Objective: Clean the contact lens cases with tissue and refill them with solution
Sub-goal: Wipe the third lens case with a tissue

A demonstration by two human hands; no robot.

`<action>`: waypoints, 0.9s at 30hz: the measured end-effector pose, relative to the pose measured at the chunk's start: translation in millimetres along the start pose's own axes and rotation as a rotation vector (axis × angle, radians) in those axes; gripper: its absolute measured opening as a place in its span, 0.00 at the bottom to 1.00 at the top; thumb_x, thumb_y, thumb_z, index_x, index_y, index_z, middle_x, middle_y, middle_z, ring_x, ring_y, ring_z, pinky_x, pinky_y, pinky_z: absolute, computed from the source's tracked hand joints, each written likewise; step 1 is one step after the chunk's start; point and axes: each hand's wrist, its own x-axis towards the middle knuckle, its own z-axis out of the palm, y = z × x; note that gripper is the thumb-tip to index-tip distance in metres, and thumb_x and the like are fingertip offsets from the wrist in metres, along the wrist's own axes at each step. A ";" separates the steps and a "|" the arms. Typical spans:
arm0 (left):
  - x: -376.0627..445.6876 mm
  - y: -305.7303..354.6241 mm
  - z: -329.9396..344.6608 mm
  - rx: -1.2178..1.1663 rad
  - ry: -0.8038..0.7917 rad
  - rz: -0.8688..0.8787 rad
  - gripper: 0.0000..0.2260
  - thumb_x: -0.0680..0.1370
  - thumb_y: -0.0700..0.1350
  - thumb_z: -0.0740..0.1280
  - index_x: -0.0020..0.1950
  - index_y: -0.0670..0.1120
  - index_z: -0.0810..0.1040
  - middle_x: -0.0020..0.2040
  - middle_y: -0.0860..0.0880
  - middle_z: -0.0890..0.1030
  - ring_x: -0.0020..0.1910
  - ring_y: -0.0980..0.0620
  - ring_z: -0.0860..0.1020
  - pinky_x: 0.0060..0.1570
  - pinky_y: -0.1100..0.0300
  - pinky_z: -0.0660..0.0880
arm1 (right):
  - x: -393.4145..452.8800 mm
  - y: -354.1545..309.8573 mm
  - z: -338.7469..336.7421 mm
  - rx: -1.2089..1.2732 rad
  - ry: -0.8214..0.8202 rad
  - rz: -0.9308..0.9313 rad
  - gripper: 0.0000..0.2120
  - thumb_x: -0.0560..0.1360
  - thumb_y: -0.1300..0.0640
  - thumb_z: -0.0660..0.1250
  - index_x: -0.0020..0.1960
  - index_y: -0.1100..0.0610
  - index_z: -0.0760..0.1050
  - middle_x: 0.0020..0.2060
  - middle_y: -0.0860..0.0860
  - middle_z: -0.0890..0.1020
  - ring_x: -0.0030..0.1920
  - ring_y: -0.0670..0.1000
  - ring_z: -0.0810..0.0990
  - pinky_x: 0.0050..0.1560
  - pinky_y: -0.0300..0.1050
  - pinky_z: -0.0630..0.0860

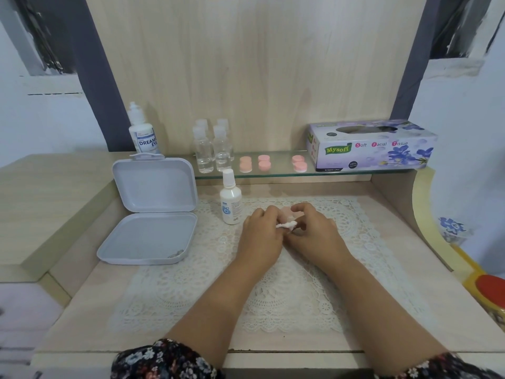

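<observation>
A small wad of white tissue [287, 225] is pinched in the curled fingers of the left hand [261, 235], while a pale pink contact lens case [287, 212] is held by the bent fingers of the right hand [314, 228]; the two hands are brought together over the lace mat [218, 291], most likely so that the case is steadied by one hand while it is wiped by the other. Very little of the case is shown, only a pink edge between the knuckles, so it cannot be told whether its lid is on or off, nor which part the tissue touches. A small white solution bottle [231, 199] is stood upright just beside the left hand, capped, presumably kept within reach for the refill. Further left an open grey box [153, 212] is laid with its lid raised; something small and dark lies in its near corner but cannot be made out. On the glass shelf [273, 173] behind, three pairs of pink cases [264, 162] are lined up, apparently awaiting their turn or already done; which cannot be judged. Clear small bottles [213, 149] and a larger solution bottle [142, 132], its label partly cut off by the box lid, are set at the shelf's left, and the tissue box [371, 146] at its right. The forearms end in floral sleeves [164, 362] at the lower edge.
</observation>
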 end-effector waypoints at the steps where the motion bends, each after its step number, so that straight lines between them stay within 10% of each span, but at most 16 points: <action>1: 2.0 0.1 -2.3 -0.145 -0.007 -0.059 0.08 0.76 0.43 0.67 0.44 0.56 0.72 0.48 0.50 0.77 0.49 0.49 0.74 0.47 0.57 0.73 | 0.1 0.7 0.2 -0.004 -0.002 -0.003 0.24 0.71 0.47 0.70 0.64 0.48 0.67 0.48 0.43 0.82 0.54 0.45 0.76 0.58 0.44 0.61; 4: 2.2 1.5 -16.0 -0.539 0.117 -0.160 0.11 0.77 0.39 0.67 0.45 0.56 0.73 0.47 0.55 0.79 0.47 0.57 0.78 0.44 0.69 0.73 | -0.1 0.9 -2.4 -0.020 -0.032 0.010 0.25 0.70 0.48 0.72 0.64 0.46 0.68 0.46 0.41 0.81 0.54 0.45 0.75 0.58 0.45 0.63; 9: 6.4 -13.1 -31.7 -0.408 0.361 -0.016 0.08 0.77 0.40 0.67 0.45 0.54 0.77 0.46 0.57 0.78 0.49 0.58 0.75 0.47 0.68 0.70 | -1.8 0.3 -7.1 -0.116 -0.082 -0.025 0.18 0.73 0.48 0.70 0.62 0.47 0.76 0.46 0.41 0.78 0.56 0.47 0.71 0.61 0.49 0.66; 14: 19.0 -14.6 -35.3 -0.290 0.083 0.036 0.10 0.77 0.36 0.66 0.44 0.51 0.80 0.44 0.58 0.80 0.45 0.64 0.76 0.44 0.71 0.71 | 1.1 2.7 -5.5 -0.176 -0.089 -0.067 0.13 0.74 0.45 0.69 0.58 0.44 0.80 0.53 0.43 0.79 0.58 0.48 0.70 0.60 0.49 0.65; 20: 43.9 -7.4 -37.9 0.063 -0.307 0.135 0.10 0.74 0.35 0.66 0.43 0.49 0.81 0.43 0.51 0.82 0.44 0.52 0.79 0.48 0.52 0.77 | 2.0 3.7 -4.2 -0.147 -0.082 -0.060 0.13 0.73 0.46 0.70 0.57 0.45 0.81 0.48 0.43 0.76 0.56 0.49 0.70 0.59 0.50 0.65; 27: 57.7 6.7 -57.7 0.292 -0.597 0.090 0.12 0.75 0.38 0.62 0.51 0.48 0.84 0.50 0.53 0.83 0.50 0.54 0.78 0.52 0.59 0.76 | 2.9 3.9 -3.1 -0.166 -0.064 -0.075 0.12 0.74 0.46 0.69 0.57 0.44 0.81 0.53 0.44 0.80 0.58 0.50 0.70 0.62 0.51 0.66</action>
